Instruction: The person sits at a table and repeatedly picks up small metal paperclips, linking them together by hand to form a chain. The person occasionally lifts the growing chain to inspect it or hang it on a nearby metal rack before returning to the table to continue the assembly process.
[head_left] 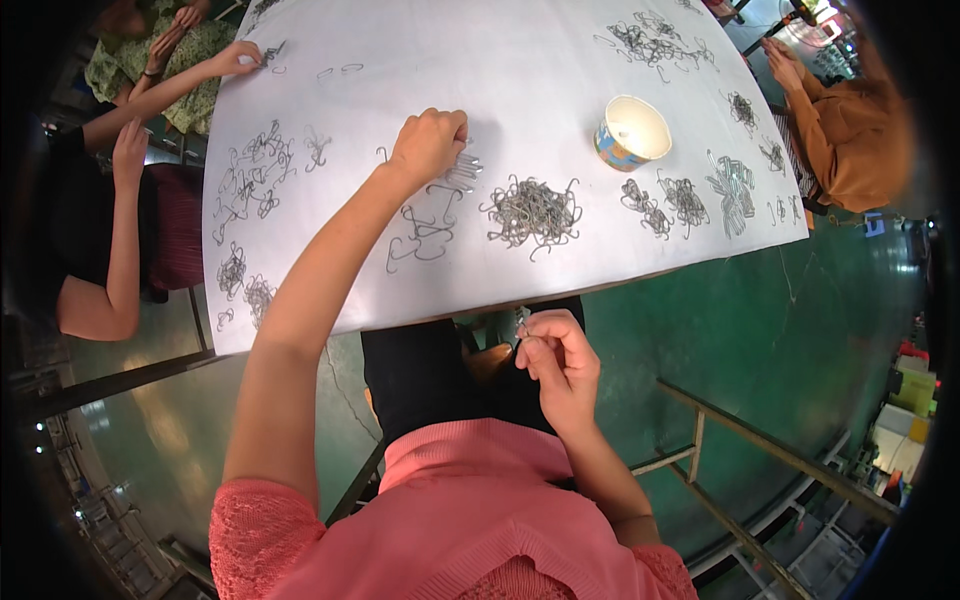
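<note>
My left hand [428,142] is over the white table, its fingers curled closed at a row of lined-up metal hooks [463,173]. Its fingertips are hidden, so what they grip does not show. Just off the table's near edge, above my lap, my right hand [562,365] pinches a small shiny metal piece [522,318] between thumb and fingers. A tangled heap of wire hooks [533,213] lies right of my left hand. Several loose hooks [422,238] are spread beside my left forearm.
The white table [350,110] carries more piles of hooks [255,170] along its sides. A paper cup [632,132] stands right of centre. At the left, another person's hand [237,58] touches hooks. A person in brown [850,140] sits at the right. Metal rails [770,450] cross the green floor.
</note>
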